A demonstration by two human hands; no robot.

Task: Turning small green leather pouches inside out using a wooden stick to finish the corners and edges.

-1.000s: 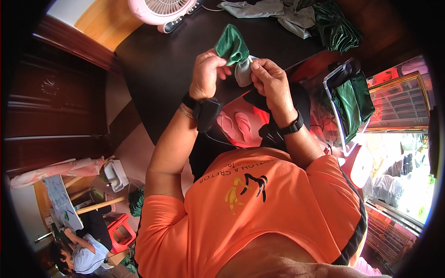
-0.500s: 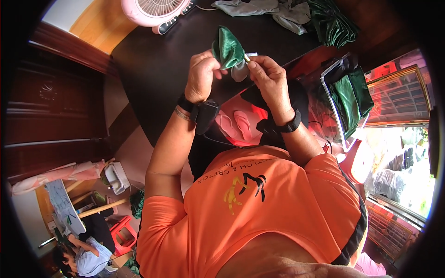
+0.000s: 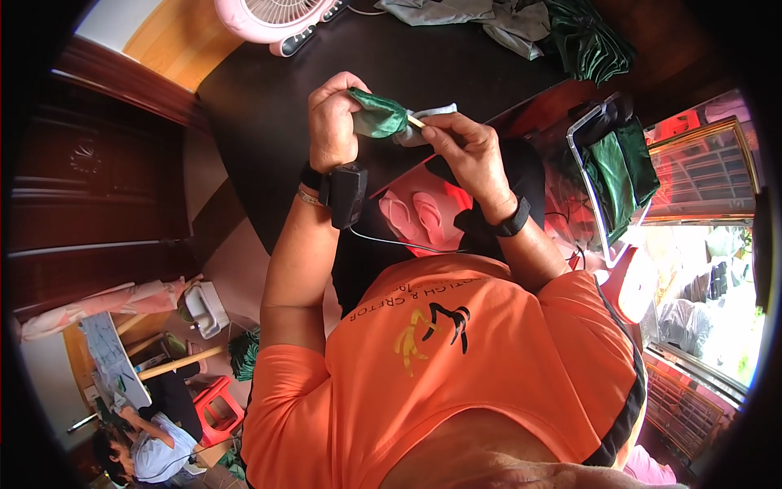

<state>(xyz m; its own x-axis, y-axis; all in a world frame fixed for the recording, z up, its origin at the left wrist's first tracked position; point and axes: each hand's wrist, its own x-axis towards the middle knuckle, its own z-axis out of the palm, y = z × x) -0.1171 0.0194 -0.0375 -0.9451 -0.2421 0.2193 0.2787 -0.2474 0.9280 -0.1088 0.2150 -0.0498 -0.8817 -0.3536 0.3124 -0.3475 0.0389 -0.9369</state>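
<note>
Over the black table (image 3: 261, 114), my left hand (image 3: 334, 122) grips the left end of a small piece of shiny green cloth (image 3: 381, 110), which lies sideways with a paler underside showing. At its right end is pale grey-white fabric (image 3: 440, 112). My right hand (image 3: 468, 155) pinches a short, thin, pale stick (image 3: 415, 123) that reaches into the cloth between my hands; whether its fingers also grip the pale fabric is unclear.
A pink fan (image 3: 269, 20), grey cloth (image 3: 513, 24) and folded green cloths (image 3: 586, 41) sit at the back. More green cloth (image 3: 611, 187) fills a rack at the right. Pink slippers (image 3: 428, 216) lie below. A person in a white top (image 3: 159, 452) works at lower left.
My left hand has moved left, pulling the green cloth from upright to lying sideways. My right hand has turned and lowered slightly with the stick; more of the stick shows.
</note>
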